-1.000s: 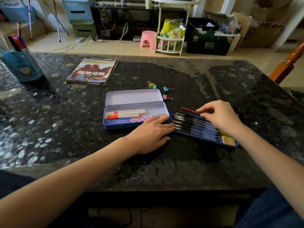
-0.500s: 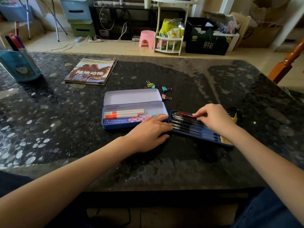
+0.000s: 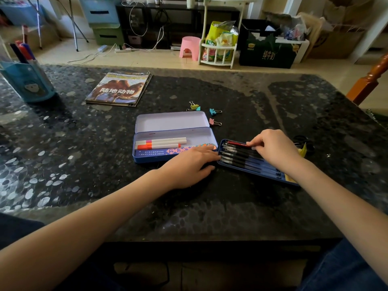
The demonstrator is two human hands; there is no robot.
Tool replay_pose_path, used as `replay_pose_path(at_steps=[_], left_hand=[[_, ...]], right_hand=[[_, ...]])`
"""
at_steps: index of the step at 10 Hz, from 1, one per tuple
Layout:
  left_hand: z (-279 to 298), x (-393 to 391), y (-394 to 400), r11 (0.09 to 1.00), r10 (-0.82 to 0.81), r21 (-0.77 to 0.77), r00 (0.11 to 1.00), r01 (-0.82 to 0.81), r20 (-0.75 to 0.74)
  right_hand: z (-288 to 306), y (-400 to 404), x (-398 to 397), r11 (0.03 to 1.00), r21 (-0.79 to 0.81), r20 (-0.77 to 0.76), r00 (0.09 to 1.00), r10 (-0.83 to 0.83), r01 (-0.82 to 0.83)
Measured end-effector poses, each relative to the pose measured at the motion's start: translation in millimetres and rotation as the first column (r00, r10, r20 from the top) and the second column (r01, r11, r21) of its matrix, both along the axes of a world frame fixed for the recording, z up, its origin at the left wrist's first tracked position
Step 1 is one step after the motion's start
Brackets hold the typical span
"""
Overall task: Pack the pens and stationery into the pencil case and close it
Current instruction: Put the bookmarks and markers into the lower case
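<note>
Pencil case: a blue tin pencil case (image 3: pixel 155 155) lies open near the middle of the black speckled table (image 3: pixel 210 206); its pale lid (image 3: pixel 171 121) is folded back flat, away from the person
Inside the case: two white markers (image 3: pixel 160 143) lie side by side, one with a pink band, one with an orange cap; the rest of the bottom shows bare
Tray: a blue inner tray (image 3: pixel 252 172) sits on the table just right of the case, its left end close to the case's right end; it is angled, the right end nearer the person
Pens: a row of black pens (image 3: pixel 237 156) lies in the tray; a red pen (image 3: pixel 238 143) lies along the far edge
Right hand: the right hand (image 3: pixel 275 150) is over the tray, fingers curled, fingertips pinching the red pen
Left hand: the left hand (image 3: pixel 189 164) lies flat on the table, fingers straight and close together, fingertips touching the tray's left end by the case's front corner
Binder clips: four small binder clips (image 3: pixel 215 111) lie behind the case, apart from it
Scissors: black scissors (image 3: pixel 302 140) show partly beyond the right hand
Further off: a magazine (image 3: pixel 119 89) lies at the far left; a blue pen holder (image 3: pixel 27 80) with markers stands at the left edge
</note>
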State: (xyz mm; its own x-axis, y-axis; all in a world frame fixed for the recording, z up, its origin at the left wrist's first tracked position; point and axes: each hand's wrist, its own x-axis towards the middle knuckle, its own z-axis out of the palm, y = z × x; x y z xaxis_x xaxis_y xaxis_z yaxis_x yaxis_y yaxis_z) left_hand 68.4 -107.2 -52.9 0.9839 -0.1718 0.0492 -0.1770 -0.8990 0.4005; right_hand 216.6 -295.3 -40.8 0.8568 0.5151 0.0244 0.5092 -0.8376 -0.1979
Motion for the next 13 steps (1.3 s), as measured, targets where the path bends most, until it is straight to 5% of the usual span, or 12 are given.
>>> replay_pose_path(at_steps=[2, 4, 6, 7, 10, 13], left_hand=[[-2.8, 0.0, 0.3, 1.0, -0.018, 0.015, 1.0, 0.017, 0.009], [-4.3, 0.6, 1.6, 0.999, -0.026, 0.034, 1.0, 0.026, 0.01], [-4.2, 0.9, 1.6, 0.999, -0.023, 0.023, 1.0, 0.023, 0.007], [-4.0, 0.8, 1.7, 0.999, -0.026, 0.025, 1.0, 0.026, 0.013], [-5.2, 1.3, 2.4, 1.0, -0.021, 0.022, 1.0, 0.021, 0.015], [-4.8, 0.8, 1.5, 0.999, -0.026, 0.02, 0.999, 0.026, 0.022]], right_hand=[[0.2, -1.2, -1.2, 1.0, -0.03, -0.002, 1.0, 0.009, -0.009], [0.1, 19.6, 7.1, 0.926, -0.356, -0.157, 0.97, -0.188, 0.122], [-1.5, -6.6, -9.6, 0.971, -0.221, 0.058, 0.993, 0.101, -0.086], [-2.5, -1.4, -10.4, 0.964, -0.229, 0.044, 0.987, 0.152, -0.138], [0.3, -5.0, -10.2, 0.99, -0.01, 0.06, 0.988, 0.144, -0.144], [-5.5, -2.1, -12.1, 0.977, 0.035, 0.019, 0.977, 0.211, -0.212]])
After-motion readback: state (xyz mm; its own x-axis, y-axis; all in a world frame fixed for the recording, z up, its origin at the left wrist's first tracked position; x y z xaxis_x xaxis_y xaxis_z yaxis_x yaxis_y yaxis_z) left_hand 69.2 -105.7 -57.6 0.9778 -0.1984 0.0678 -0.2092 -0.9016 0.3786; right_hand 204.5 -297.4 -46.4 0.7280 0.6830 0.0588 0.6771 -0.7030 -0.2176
